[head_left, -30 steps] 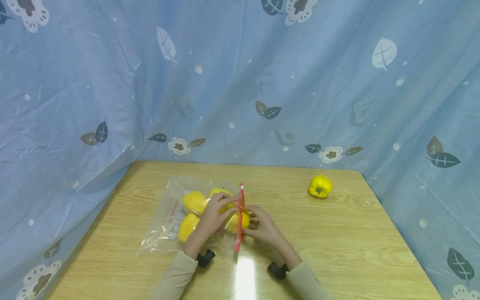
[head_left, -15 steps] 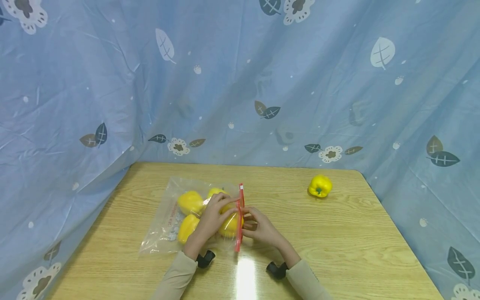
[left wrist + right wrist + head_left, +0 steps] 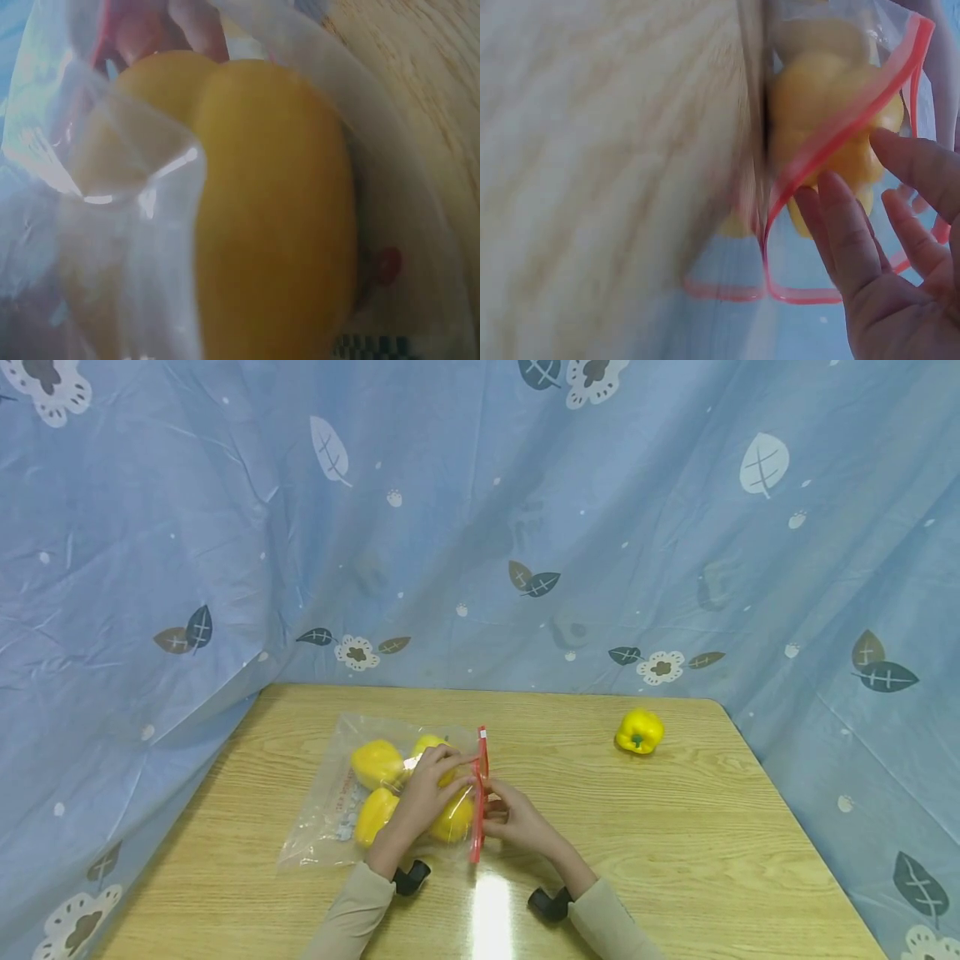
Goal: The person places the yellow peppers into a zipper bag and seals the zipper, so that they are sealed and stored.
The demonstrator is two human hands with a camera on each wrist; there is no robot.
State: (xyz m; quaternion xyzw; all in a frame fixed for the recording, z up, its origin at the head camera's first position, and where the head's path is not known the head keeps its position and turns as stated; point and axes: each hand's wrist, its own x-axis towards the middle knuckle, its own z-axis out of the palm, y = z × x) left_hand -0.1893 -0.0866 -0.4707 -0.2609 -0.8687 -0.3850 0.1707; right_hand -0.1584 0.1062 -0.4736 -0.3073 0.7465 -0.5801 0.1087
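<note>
A clear zip bag with a red seal strip lies on the table, its mouth facing right. Several yellow bell peppers are inside it. My left hand reaches over the bag and pinches the upper side of its mouth near the red strip. At that opening is my right hand, fingers extended; in the right wrist view its fingertips are at the red rim, close to a pepper just inside. One large pepper fills the left wrist view, partly covered by plastic.
Another yellow bell pepper stands alone at the back right of the wooden table. A blue patterned curtain hangs behind the table and along its sides. Black wrist mounts sit at both wrists.
The pepper at the mouth has gone left, fully into the bag, with the right hand following slightly. Another pepper inside has shifted left. The left hand stays in place.
</note>
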